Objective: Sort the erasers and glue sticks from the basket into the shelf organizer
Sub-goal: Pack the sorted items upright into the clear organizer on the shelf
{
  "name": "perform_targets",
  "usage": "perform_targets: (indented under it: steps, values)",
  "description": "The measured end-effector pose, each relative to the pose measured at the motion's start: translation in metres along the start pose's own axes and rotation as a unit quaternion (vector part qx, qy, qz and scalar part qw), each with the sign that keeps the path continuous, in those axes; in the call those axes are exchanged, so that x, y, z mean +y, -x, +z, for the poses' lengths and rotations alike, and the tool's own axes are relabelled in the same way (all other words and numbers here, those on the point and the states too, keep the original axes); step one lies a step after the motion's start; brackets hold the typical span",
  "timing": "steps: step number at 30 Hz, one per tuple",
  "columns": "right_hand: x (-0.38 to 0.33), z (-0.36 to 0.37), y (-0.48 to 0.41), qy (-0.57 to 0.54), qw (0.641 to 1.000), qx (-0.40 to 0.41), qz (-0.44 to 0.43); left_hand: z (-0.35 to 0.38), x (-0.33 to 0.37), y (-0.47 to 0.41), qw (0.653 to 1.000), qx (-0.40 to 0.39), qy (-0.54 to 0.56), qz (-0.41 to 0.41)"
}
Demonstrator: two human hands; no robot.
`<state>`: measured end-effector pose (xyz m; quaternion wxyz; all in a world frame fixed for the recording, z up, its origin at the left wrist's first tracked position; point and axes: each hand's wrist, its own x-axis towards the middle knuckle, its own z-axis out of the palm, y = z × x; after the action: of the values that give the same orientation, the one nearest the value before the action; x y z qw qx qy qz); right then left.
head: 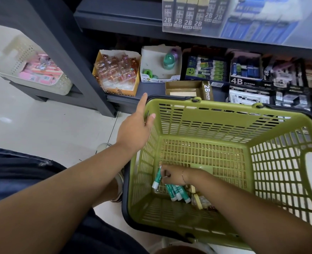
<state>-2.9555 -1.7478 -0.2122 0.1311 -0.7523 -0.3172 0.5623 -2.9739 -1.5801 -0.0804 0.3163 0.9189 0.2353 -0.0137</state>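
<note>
Reaching down into the green basket (224, 109), the right hand (171, 174) is pinching one green-and-white glue stick (157, 177) at lower centre of the frame. More glue sticks (177, 194) are lying in a heap just beside it on the basket floor, with yellowish erasers (199, 199) touching them on the right. The left hand (135, 129) is gripping the basket's left rim, thumb inside, index finger sticking out straight. Readable stuff: "2B" is showing on the grey packs (186, 15) up top, "2B" on a tan box (207, 90) mid-frame, "4B" on a dark box (236, 81) further right.
</note>
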Motion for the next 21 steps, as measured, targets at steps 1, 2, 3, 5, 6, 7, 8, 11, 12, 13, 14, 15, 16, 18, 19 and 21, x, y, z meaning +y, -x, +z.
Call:
perform_targets:
  steps: [1,2,3,5,6,7,8,11,12,13,14,15,16,18,19,21]
  values:
    - [0.000,0.000,-0.001,0.003,1.000,0.000,0.004,0.000,0.000,0.000,1.000,0.001,-0.001,0.002]
    - [0.000,0.000,0.000,0.008,1.000,0.001,0.007,0.000,0.000,0.000,1.000,0.001,-0.002,0.002]
    - [0.001,0.000,0.000,0.015,1.000,0.004,0.008,0.000,0.000,0.000,1.000,0.002,-0.004,0.002]
    - [0.003,0.000,0.001,0.029,1.000,0.011,0.006,0.001,0.000,-0.001,1.000,0.002,-0.007,0.002]
    - [0.005,0.000,0.002,0.033,0.999,0.017,0.004,0.001,0.000,-0.001,1.000,0.003,-0.009,0.002]
    - [0.007,0.001,0.002,0.034,0.999,0.023,0.003,0.001,-0.001,-0.001,1.000,0.003,-0.009,0.002]
    - [0.009,0.002,0.002,0.033,0.999,0.028,0.000,0.001,-0.001,-0.001,1.000,0.002,-0.008,0.002]
    - [0.014,0.002,0.004,0.035,0.998,0.053,-0.001,0.001,-0.001,0.000,1.000,0.003,-0.002,0.003]
    - [0.015,0.001,0.006,0.038,0.997,0.064,0.007,0.001,-0.001,0.000,1.000,0.004,0.000,0.002]
    - [0.016,-0.001,0.007,0.048,0.996,0.076,0.018,0.001,-0.001,-0.001,1.000,0.006,0.000,0.002]
    - [0.016,-0.003,0.009,0.063,0.994,0.083,0.034,0.002,-0.002,-0.001,1.000,0.005,0.000,0.001]
    - [0.016,-0.004,0.009,0.082,0.992,0.084,0.051,0.002,-0.002,-0.001,1.000,0.004,0.000,0.001]
    - [0.015,-0.005,0.009,0.100,0.990,0.082,0.064,0.002,-0.002,-0.001,1.000,0.004,0.000,0.002]
    - [0.009,-0.004,0.008,0.128,0.986,0.077,0.073,0.002,-0.001,-0.001,1.000,0.005,-0.002,0.005]
    - [0.007,-0.001,0.005,0.132,0.986,0.074,0.072,0.002,-0.001,-0.001,1.000,0.005,-0.003,0.006]
    - [0.002,0.006,-0.001,0.121,0.988,0.061,0.076,0.002,-0.002,-0.001,1.000,0.008,-0.004,0.006]
